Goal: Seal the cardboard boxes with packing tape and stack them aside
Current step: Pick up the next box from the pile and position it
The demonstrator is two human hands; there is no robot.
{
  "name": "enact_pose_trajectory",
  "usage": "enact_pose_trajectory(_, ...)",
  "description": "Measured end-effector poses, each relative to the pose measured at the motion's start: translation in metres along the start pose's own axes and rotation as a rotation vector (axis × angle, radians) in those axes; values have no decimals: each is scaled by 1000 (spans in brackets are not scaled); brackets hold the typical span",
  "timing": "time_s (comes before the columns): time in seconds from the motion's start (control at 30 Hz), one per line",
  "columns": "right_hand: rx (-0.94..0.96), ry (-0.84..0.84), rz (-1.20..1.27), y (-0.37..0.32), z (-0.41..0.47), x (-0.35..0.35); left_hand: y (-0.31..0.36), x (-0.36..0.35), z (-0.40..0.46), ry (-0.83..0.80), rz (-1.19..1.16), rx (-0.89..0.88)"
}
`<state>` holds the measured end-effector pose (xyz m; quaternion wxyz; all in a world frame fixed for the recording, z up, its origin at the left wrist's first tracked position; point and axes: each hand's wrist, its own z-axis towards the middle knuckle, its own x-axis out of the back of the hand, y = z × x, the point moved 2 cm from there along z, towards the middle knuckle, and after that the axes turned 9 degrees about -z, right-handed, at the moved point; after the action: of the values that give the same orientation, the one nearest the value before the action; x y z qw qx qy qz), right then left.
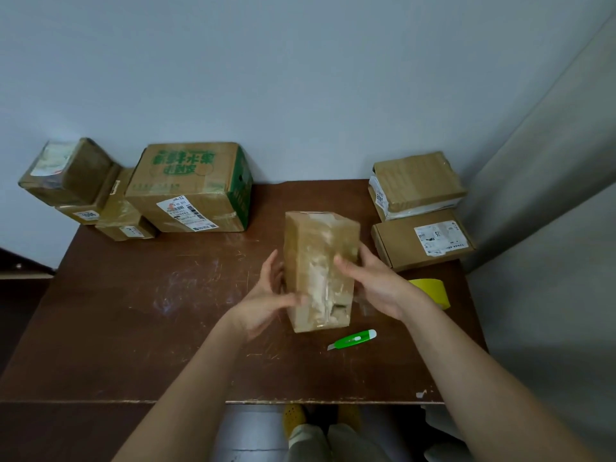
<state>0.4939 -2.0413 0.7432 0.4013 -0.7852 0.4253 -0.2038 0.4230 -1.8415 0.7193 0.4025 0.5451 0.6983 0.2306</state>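
Scratched table (pixel 133 328) (boxes (pixel 190 191), cutter (pixel 353 340))

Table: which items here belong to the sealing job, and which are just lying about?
In the job: tall box held by left hand and right hand; yellow tape roll; green cutter; box piles left and right.
Lying about: white scrap at table edge.

Left-front table (pixel 133 311) bare, open for passage. Back-left blocked by box stack (pixel 133 195); right edge by two boxes (pixel 420 208), tape roll (pixel 431 291). Utility knife (pixel 353 340) near front.
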Motion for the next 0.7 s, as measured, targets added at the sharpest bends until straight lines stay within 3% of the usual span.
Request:
enact_pose_trajectory(0.13, 70, -21, -112, 9, -1, 0, 2, -1, 2, 137, 526, -304)
enact_pose_trajectory(0.2, 102, 1, -153, 10, -1, 0, 4, -4, 1, 158, 567, -488)
enact_pose_trajectory(0.3, 153, 16, -174, 9, -2, -1, 7, -2, -1, 204, 611, -615)
enact_pose_trajectory(0.43, 178, 45, -310, 16, 2, -3, 4, 10, 0, 373, 909, -818)
enact_pose_trajectory(0.57, 166, 61, -266, 29, 7, -9, 9, 7, -6, 499, 1192, -1102)
enact_pose_trajectory(0.7, 133, 50, -268, 30, 9, -9, 9, 10, -5, 485, 1259, -1137)
